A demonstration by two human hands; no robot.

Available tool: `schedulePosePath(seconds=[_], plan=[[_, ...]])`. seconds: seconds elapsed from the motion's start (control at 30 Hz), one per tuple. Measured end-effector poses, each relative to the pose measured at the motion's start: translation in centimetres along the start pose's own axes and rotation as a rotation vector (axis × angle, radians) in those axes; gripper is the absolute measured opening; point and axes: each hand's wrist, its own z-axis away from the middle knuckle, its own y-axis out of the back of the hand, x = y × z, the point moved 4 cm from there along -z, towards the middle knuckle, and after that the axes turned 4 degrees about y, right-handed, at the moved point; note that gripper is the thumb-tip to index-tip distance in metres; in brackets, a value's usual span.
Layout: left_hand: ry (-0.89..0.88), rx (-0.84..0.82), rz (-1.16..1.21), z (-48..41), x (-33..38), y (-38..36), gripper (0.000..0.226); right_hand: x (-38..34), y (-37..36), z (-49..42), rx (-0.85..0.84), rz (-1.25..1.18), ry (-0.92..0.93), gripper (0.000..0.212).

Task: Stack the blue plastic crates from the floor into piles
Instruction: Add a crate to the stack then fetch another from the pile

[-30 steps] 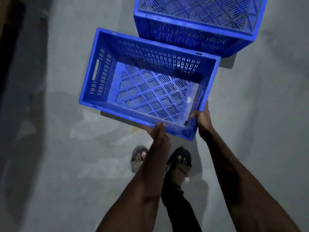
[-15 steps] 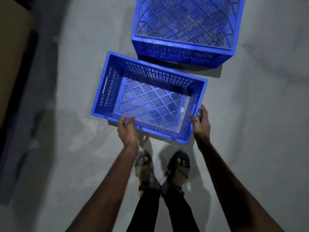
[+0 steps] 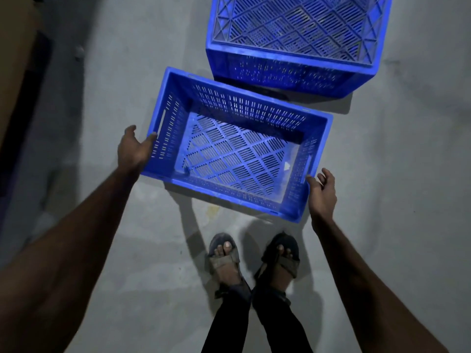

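Fingers (image 3: 152, 136) of the left hand (image 3: 132, 151) lie loosely bent against the outside of the open crate (image 3: 249, 108). Their tips touch the rim of its left short wall, just beside the handle slot (image 3: 162, 122), and the thumb stands up and away from the plastic. The palm faces the wall. The fingers are not wrapped round the rim or pushed through the slot.

At the opposite short wall of the open crate, the right hand (image 3: 323, 193) sits near the nearest corner. Its thumb tip (image 3: 311, 180) meets the rim. The fingers (image 3: 328, 174) are relaxed, slightly spread and curled in the air, clear of the wall. They hold nothing.

The open crate is blue, mouth up, and its slotted diamond-pattern bottom is in full view. It sits low on the grey floor (image 3: 127, 72), turned at a slant. A strip of shadow runs under its near long side, and I cannot tell whether that edge rests flat on the floor or is a little raised.

Beyond the far right corner of the open crate a second crate (image 3: 293, 29) of the same blue stands upside down on the floor. Its ribbed underside faces up, and it is close to the open crate but apart from it.

On the near side of the open crate the person's two feet in sandals (image 3: 224, 262) stand together, with dark trouser legs below them in the view.
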Motion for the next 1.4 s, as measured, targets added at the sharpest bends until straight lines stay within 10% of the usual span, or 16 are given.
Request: schedulePosePath(seconds=[0.27,0.63,1.07,1.4], plan=[[0.028,-0.161,0.035,-2.0,-3.0,-4.3,0.105,1.1,-2.2,-0.2,-0.106,0.184,0.079,0.095],[0.105,-0.159,-0.035,9.9,-4.1,-7.6,0.119,-1.9,2.2,-6.4,-0.151,0.279,0.049,0.091],[0.025,0.043,0.018,6.7,-1.9,-6.3,0.080,-4.4,3.4,-8.3,-0.108,0.206,0.058,0.075],[0.210,-0.200,0.317,-1.3,-2.6,-6.2,0.056,-4.3,3.9,-14.3,-0.188,-0.187,-0.171,0.057]])
